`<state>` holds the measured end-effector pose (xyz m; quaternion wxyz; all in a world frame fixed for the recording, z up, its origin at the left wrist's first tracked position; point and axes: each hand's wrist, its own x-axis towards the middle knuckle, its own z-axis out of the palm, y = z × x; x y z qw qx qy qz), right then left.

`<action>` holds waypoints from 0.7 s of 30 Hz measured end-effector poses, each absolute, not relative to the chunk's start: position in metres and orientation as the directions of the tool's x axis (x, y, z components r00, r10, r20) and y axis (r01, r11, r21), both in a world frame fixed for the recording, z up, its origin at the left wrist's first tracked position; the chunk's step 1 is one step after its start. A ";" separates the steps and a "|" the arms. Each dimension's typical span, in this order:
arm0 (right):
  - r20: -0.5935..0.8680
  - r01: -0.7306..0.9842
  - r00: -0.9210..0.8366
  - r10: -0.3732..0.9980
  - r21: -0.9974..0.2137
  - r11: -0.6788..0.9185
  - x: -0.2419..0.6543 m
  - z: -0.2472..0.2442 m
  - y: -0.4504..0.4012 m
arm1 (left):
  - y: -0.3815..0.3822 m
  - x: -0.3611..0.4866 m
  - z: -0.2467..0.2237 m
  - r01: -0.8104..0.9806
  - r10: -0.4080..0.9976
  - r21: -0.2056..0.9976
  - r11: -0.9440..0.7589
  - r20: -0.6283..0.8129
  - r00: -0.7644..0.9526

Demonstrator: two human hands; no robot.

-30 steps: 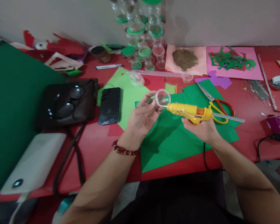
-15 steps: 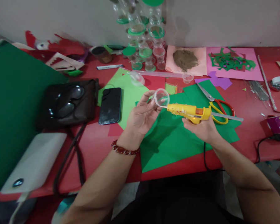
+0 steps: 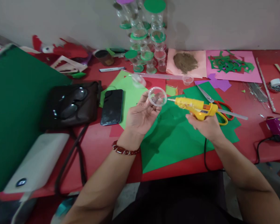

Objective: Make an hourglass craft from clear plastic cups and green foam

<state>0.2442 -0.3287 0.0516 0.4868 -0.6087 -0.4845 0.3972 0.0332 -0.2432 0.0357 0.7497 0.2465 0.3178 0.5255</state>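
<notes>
The left hand [image 3: 141, 116] pinches a small, clear, round plastic cup [image 3: 157, 97] by its side, the mouth turned up; the right hand [image 3: 206, 126] is wrapped around the grip of a yellow plastic hot-glue gun [image 3: 190, 104]. Its metal nozzle [image 3: 171, 100] points at the cup's rim from just beside it, so a small slip of either hand could put a hot tip against the left fingers or soften the thin plastic. Too hard a pinch might bend the cup. Stray glue could drip onto the flat green paper sheet [image 3: 170, 149] below both hands. The thin black cord [image 3: 205, 155] below the right hand might tug if it catches on the near edge of the red surface [image 3: 98, 149].

The right hand covers the trigger, so whether it is pressed cannot be told. The gun and right hand partly hide the red-and-yellow-handled steel scissors [image 3: 209, 99]. Beyond the hands, the tall stack of clear cups with green discs [image 3: 138, 35] is cut off at the top. Any glue on the rim is too small to make out.
</notes>
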 end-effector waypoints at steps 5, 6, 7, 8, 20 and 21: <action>-0.022 -0.049 0.387 0.922 -0.999 -0.003 0.259 0.055 -0.319 | -0.241 0.032 0.028 -0.618 0.960 0.740 0.264 -0.141 0.241; -0.030 -0.112 0.410 0.912 -0.994 0.018 0.263 0.055 -0.317 | -0.240 0.033 0.026 -0.597 0.967 0.771 0.221 -0.096 0.234; -0.041 -0.171 0.429 0.902 -0.985 0.037 0.266 0.056 -0.314 | -0.239 0.034 0.023 -0.563 0.973 0.810 0.167 -0.042 0.229; -0.055 -0.224 0.443 0.895 -0.973 0.052 0.269 0.056 -0.312 | -0.238 0.036 0.021 -0.516 0.975 0.850 0.105 0.015 0.223; -0.194 -0.411 0.414 0.889 -0.912 -0.007 0.272 0.058 -0.306 | -0.239 0.074 0.019 0.449 0.870 0.773 -0.447 0.259 0.420; -0.190 -0.405 0.419 0.888 -0.914 -0.005 0.272 0.058 -0.306 | -0.239 0.077 0.020 0.490 0.863 0.736 -0.466 0.259 0.433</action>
